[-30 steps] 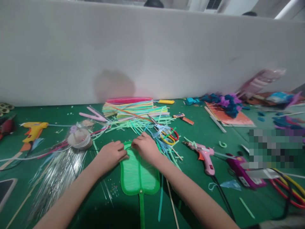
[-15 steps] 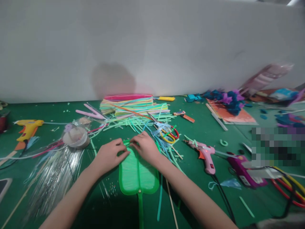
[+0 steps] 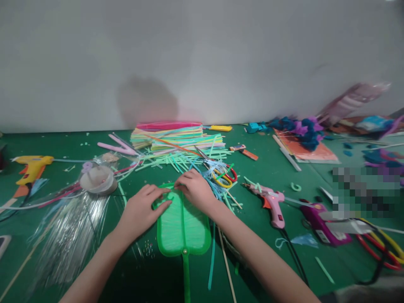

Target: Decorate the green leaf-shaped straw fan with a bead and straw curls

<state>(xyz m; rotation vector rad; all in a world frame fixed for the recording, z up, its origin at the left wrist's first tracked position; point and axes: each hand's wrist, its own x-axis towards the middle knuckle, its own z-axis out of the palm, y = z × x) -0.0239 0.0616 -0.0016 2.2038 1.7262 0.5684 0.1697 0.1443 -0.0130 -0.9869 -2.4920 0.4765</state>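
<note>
A green leaf-shaped fan lies before me, its stem pointing toward me and a small round bead at the stem's top. At its upper left edge, my left hand grips the rim, with thumb and forefinger slightly parted around a small curled green bit. My right hand pinches the top edge near the middle; its fingertips hide what lies under them. Just beyond my right hand are scissors with red and yellow handles, among blue fringed strips.
Behind the fan lies a stack of coloured sticks. A pink glue gun is on the right, a yellow glue gun on the left. A plastic cup stands near clear strips. A purple box sits far right.
My left hand has opened its thumb and forefinger a little, and the curled green bit now shows between them. My right hand stays at the fan's top edge. The view shifts slightly.
</note>
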